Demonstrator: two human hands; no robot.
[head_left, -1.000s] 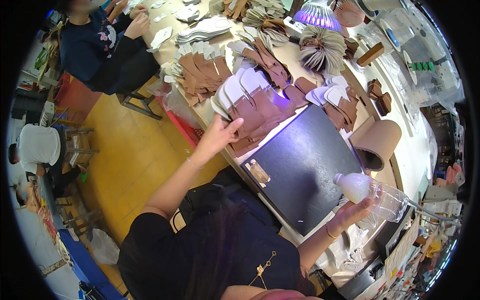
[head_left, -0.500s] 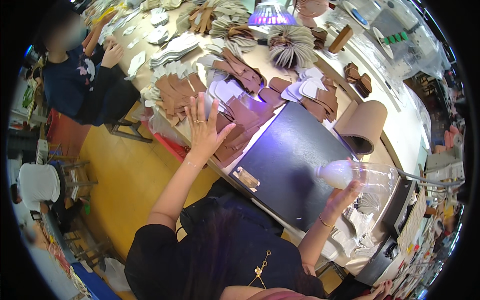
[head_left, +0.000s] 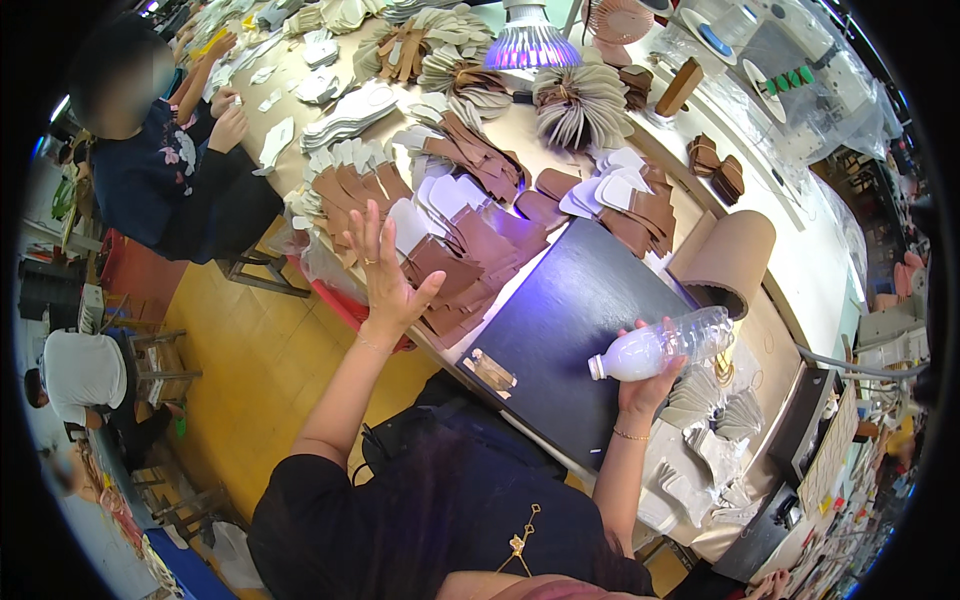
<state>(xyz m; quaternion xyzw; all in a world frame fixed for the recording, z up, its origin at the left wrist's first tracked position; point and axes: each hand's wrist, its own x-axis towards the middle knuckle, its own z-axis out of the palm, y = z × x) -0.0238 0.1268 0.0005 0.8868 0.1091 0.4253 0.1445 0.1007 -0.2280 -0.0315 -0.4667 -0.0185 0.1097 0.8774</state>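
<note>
My right hand (head_left: 648, 388) is wrapped round a clear plastic bottle (head_left: 662, 346) with white contents toward its neck. The bottle lies tilted, its white cap end pointing left, over a black rectangular mat (head_left: 570, 320). My left hand (head_left: 385, 275) is raised with the fingers spread and holds nothing. Just beyond that hand, fanned stacks of brown leather pieces (head_left: 470, 250) lie on the table, some with white pieces among them. A small light patch (head_left: 490, 371) sits on the mat's near left corner.
A lit lamp (head_left: 532, 40) hangs over the far side of the table. A brown roll of sheet material (head_left: 725, 255) stands right of the mat. White pieces (head_left: 700, 455) lie near my right wrist. At the left, another person (head_left: 165, 160) sits at the table.
The bottle in my right hand has moved left and down, and its cap end now dips lower. My left hand has shifted slightly left and down, still spread.
</note>
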